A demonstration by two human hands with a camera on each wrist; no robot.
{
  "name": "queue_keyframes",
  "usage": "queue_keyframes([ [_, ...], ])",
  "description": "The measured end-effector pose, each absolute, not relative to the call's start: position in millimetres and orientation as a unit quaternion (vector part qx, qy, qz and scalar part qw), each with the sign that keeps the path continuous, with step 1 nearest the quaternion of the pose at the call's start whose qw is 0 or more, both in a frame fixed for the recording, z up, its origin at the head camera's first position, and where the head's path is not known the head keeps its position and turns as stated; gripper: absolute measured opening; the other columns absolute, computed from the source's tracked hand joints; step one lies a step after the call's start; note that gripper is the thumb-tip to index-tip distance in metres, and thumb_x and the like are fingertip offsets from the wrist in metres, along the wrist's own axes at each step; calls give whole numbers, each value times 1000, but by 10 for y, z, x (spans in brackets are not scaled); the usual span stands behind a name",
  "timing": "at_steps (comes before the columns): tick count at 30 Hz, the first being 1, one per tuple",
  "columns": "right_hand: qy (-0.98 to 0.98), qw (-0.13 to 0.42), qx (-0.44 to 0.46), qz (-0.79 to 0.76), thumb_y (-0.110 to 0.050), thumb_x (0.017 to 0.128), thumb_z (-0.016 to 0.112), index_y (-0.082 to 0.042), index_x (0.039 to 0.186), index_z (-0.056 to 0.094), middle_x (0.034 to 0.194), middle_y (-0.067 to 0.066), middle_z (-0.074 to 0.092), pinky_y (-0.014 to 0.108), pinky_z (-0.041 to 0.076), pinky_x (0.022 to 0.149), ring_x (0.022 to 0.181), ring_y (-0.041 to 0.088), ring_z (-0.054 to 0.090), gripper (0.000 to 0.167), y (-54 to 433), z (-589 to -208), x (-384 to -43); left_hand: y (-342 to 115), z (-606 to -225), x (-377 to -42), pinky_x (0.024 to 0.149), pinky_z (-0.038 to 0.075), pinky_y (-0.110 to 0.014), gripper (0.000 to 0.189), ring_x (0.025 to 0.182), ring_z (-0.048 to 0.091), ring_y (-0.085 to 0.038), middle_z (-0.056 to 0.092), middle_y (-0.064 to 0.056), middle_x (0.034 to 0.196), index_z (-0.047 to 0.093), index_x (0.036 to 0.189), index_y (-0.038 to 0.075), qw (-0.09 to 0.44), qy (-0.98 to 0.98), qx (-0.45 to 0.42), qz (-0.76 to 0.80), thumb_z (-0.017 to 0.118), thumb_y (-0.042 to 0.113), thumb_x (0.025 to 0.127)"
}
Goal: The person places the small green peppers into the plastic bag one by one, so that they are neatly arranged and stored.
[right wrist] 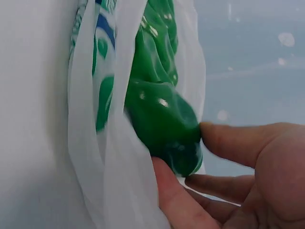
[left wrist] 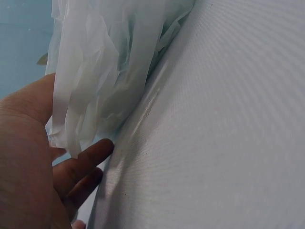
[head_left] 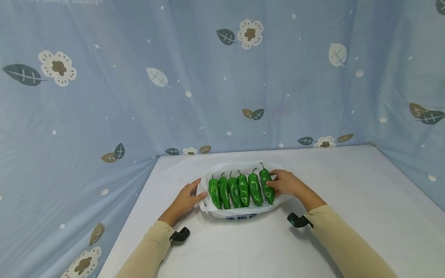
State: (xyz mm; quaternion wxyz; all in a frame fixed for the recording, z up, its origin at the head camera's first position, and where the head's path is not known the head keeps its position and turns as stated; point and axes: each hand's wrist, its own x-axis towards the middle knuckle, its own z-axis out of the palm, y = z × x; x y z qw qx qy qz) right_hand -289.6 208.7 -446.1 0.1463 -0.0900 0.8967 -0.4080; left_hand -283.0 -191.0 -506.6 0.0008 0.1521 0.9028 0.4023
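Observation:
A white plastic bag [head_left: 217, 212] lies on the table with its mouth folded wide, holding several green chili peppers [head_left: 233, 192] side by side in a row. At the bag's left end is my left hand [head_left: 185, 199], gripping the rim; in the left wrist view the thumb passes behind the plastic [left wrist: 90, 67] and the fingers are on the other side. My right hand [head_left: 286, 184] pinches the rightmost pepper [head_left: 266, 185], which sits a little higher than the others. In the right wrist view the thumb and fingers are around this pepper's end [right wrist: 164, 119].
A white cloth covers the table [head_left: 226, 247]. Behind it and at the sides hangs a blue curtain [head_left: 208, 77] with flowers and leaves. Black devices [head_left: 180, 234] are worn at both wrists, over beige sleeves [head_left: 347, 243].

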Motion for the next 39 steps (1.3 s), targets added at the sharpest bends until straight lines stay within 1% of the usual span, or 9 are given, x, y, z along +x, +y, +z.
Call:
queue_keyframes([
  [4,917,127,-91,-367,-19,97,62,7,141,42,110,21,63,34,55,65,73,17,66,55,2018,-4478,-2901,-1905,-5073,-2822,114,6,-58,78,142,16,-46,43,-15,147,37,151,12,4,901,154,405,64,52,90],
  [6,926,122,-86,-347,-23,97,61,5,142,42,111,19,63,35,54,66,71,15,65,56,1995,-4496,-2898,-1902,-5074,-2819,114,6,-58,77,142,16,-45,42,-14,148,38,151,12,7,900,157,405,64,52,90],
  [12,942,113,-83,-304,-39,90,69,6,143,39,114,20,63,44,53,76,67,14,63,76,1928,-4508,-2892,-1894,-5059,-2820,115,5,-54,76,142,21,-42,42,-13,148,39,150,12,2,901,166,401,63,51,90],
  [15,946,111,-77,-293,-34,88,72,7,143,39,114,21,63,43,53,75,67,14,63,76,1905,-4505,-2883,-1887,-5059,-2822,115,6,-55,76,142,21,-42,42,-13,149,38,151,12,1,902,167,398,63,52,91],
  [21,939,125,-59,-316,-21,87,72,5,144,39,119,24,61,34,54,63,65,15,65,71,1933,-4483,-2833,-1868,-5070,-2814,114,7,-56,77,142,19,-44,42,-13,148,38,151,14,7,904,161,396,62,54,90],
  [26,939,140,-75,-305,-19,85,72,7,144,39,109,21,65,33,54,61,58,16,65,72,1968,-4448,-2757,-1871,-5078,-2817,114,7,-57,77,141,20,-45,42,-13,148,39,151,13,2,905,162,394,62,54,90],
  [32,942,148,-53,-295,-20,87,70,7,144,38,115,25,63,32,54,57,56,16,65,70,1987,-4415,-2722,-1896,-5058,-2839,114,7,-56,78,141,21,-43,41,-13,149,38,151,12,4,907,159,390,62,54,90],
  [36,949,131,-48,-283,-22,88,69,8,143,39,114,25,63,32,52,56,55,15,64,70,1985,-4411,-2758,-1881,-5002,-2844,112,16,-58,79,140,28,-40,44,-12,147,37,152,17,10,906,156,393,64,55,89],
  [39,954,119,-52,-270,-25,87,71,8,142,40,104,20,67,32,51,57,54,15,63,71,1968,-4428,-2781,-1854,-4977,-2872,111,24,-56,78,137,36,-34,45,-9,147,36,152,21,12,902,171,397,65,55,88],
])
